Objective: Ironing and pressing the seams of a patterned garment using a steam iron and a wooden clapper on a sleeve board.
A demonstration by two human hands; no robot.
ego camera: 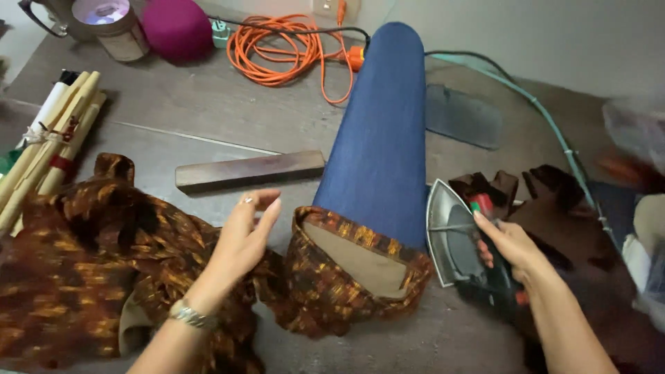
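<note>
R hand wrapped around the handle of the iron, soleplate tipped on edge and facing left, just beside the right side of the blue sleeve board. L hand open, fingers loosely spread, holds nothing; hovers over the brown/orange patterned garment, fingertips near the board's wide end. Part of the garment, a cuff or sleeve end, is pulled over the board's near end, tan lining showing. Everything sits on the floor.

Risks as I see them:
- Soleplate is bare and close to L hand's side of the work. If L hand goes in to smooth the cuff while the iron comes across, burn on fingers. Can't tell if the iron is hot.
- Iron held tilted, not parked. Slip of grip = it drops onto the dark fabric pile under R hand, scorch likely.
- Cuff is bunched and folded on the board, lining exposed. Pressing it as it lies prob sets creases in.
- Green cord runs along the right side past the iron; orange ext cable coiled at the far edge. Snag on either could yank the iron mid-stroke.
- Board is narrow and rounded; garment bulk hangs off to the left, its weight could drag the cuff off.
- Wooden block lies left of the board, apart from the hands; no issue.
</note>
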